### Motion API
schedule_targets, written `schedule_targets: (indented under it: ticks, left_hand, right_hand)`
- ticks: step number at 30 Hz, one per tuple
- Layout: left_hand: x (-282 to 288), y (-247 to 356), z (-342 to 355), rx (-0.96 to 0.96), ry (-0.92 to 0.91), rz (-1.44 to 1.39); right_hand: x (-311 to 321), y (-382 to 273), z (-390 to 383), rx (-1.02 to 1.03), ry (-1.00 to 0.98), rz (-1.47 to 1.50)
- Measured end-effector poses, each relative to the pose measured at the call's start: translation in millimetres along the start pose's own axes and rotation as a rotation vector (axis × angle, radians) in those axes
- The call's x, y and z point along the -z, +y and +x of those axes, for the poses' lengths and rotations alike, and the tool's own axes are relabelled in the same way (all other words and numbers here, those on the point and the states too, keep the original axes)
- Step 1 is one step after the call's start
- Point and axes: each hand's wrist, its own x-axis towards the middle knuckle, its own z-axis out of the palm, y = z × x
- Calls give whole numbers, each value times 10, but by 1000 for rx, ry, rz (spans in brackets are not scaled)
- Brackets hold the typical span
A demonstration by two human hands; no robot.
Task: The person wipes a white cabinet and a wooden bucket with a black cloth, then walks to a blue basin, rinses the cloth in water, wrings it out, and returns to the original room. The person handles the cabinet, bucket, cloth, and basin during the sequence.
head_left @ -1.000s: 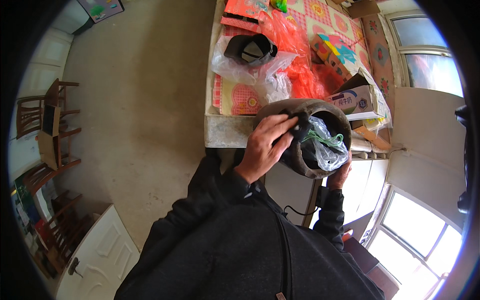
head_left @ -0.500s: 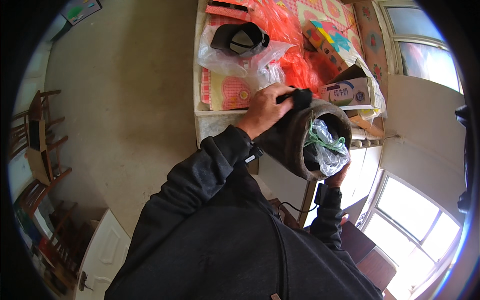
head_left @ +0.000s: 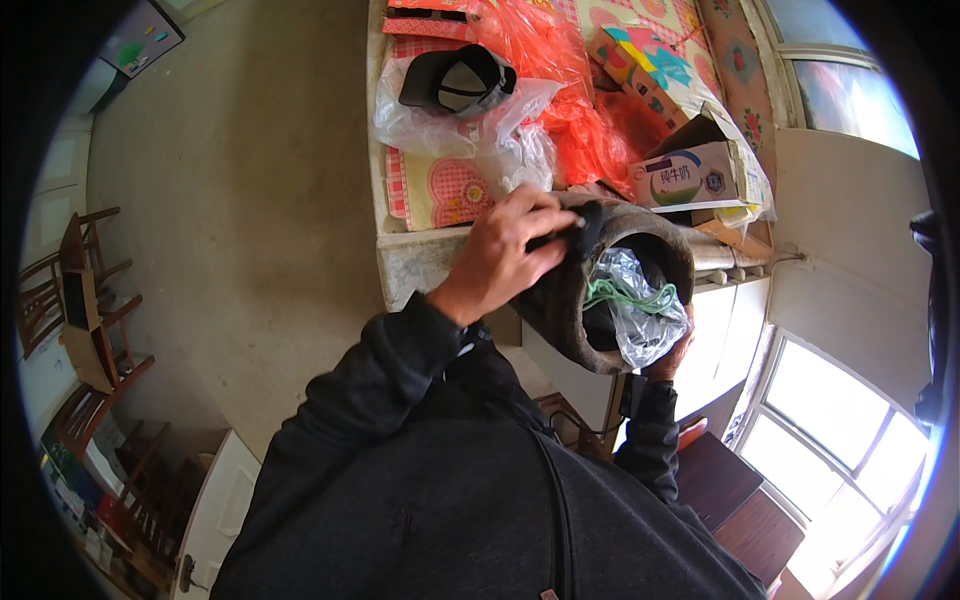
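A dark, thick-walled cylindrical vessel (head_left: 551, 302) lies tilted with its mouth toward the right, holding a crumpled clear plastic bag (head_left: 646, 333) and green cord (head_left: 628, 292). My left hand (head_left: 502, 250), fingers curled, presses a black cloth (head_left: 583, 230) on the vessel's upper left side, by the rim. My right hand (head_left: 668, 356) grips the vessel's right side from behind, most of its fingers hidden by it.
A counter (head_left: 408, 268) with a patterned cover carries red bags (head_left: 575, 140), white bags (head_left: 430, 130), a dark cap (head_left: 458, 80) and an open carton (head_left: 690, 178). Wooden chairs (head_left: 80, 300) and a white door (head_left: 215, 505) are at the left; windows (head_left: 820, 410) at the right.
My left hand and the cloth first moved up from the rim onto the vessel's upper outer side, then slightly down and left. My right hand still holds the vessel.
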Motion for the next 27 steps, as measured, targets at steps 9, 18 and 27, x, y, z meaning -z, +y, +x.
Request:
schedule_targets:
  ticks: [9, 18, 27]
  left_hand:
    - [143, 309, -572, 243, 16, -151]
    - [-78, 227, -432, 186, 176, -65]
    - [-246, 486, -1181, 158, 148, -60]
  right_hand:
    - [-192, -234, -85, -70, -8, 51]
    - [-17, 9, -15, 117, -83, -77]
    - [-269, -179, -94, 98, 11, 51]
